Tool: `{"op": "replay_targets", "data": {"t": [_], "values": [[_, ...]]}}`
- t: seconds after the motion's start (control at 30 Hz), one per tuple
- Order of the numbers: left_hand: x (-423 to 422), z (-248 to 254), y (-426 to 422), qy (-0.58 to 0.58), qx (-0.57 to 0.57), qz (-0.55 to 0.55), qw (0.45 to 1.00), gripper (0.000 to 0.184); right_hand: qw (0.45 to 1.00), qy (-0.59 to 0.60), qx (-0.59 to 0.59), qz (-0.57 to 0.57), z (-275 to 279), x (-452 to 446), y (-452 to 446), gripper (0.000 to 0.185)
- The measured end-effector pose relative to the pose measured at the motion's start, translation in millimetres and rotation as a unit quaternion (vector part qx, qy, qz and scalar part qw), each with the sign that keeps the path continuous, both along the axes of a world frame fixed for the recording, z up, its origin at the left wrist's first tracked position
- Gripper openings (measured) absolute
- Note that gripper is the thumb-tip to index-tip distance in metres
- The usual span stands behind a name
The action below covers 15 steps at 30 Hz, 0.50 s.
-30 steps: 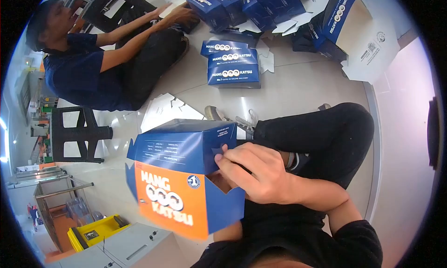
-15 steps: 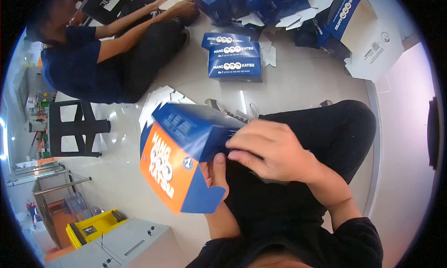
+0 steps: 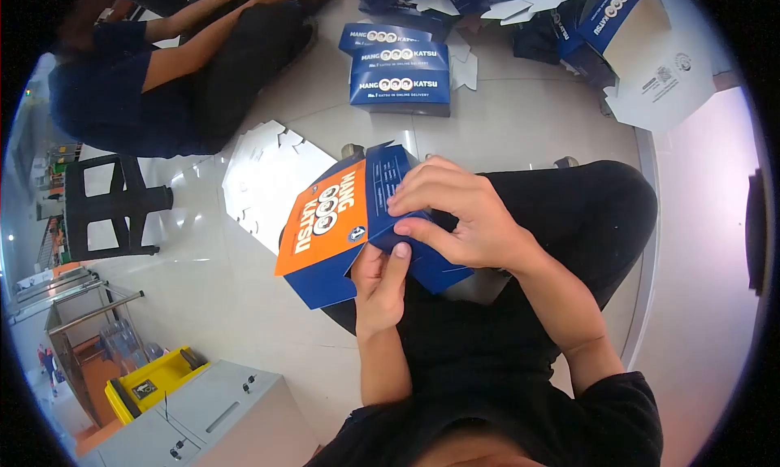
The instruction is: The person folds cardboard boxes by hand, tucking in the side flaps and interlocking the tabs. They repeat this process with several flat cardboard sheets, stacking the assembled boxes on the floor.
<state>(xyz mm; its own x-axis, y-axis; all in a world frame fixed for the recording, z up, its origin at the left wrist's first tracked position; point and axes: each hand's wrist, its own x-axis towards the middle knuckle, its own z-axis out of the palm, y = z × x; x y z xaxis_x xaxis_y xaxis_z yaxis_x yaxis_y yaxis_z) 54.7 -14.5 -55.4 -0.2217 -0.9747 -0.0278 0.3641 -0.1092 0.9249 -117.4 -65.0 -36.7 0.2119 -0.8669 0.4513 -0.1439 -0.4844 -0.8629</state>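
Observation:
Over my lap is a partly folded cardboard box [image 3: 313, 284], blue with an orange panel lettered "MANG KATSU". My left hand [image 3: 380, 288] grips its near edge, thumb outside and the other fingers reaching into an opening. My right hand [image 3: 459, 215] pinches the blue side panel close to the left thumb, fingertips on the printed face and thumb along the edge. The box's far flaps stand up, and part of its far side is hidden. White flat cardboard sheets [image 3: 272, 179] lie on the floor just beyond it.
Finished-looking blue boxes [image 3: 398, 89] are stacked ahead. More boxes and an open one [image 3: 621, 28] lie at the back right. Another person [image 3: 146, 85] sits at the left, near a black stool [image 3: 118, 199]. A grey cabinet [image 3: 219, 418] and yellow bin [image 3: 154, 382] stand at lower left.
The box has been turned so its orange panel faces more upward, and it sits slightly further right. Both my hands keep hold of it, the right one now on the printed side panel.

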Motion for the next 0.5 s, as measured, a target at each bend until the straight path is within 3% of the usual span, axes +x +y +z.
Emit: {"op": "replay_targets", "data": {"t": [0.2,0.4,0.5], "values": [[-13,-7,1,0.020,0.024,0.006,0.999,0.037,0.999,0.038,-0.010,-0.031,-2,-3,-2,0.008],[-7,10,5,-0.014,-0.013,0.030,0.999,0.042,0.999,0.013,-0.041,0.003,13,-15,2,0.025],[-2,17,7,-0.036,-0.017,0.035,0.999,0.042,0.999,-0.020,-0.049,0.002,16,-10,5,0.023]]}}
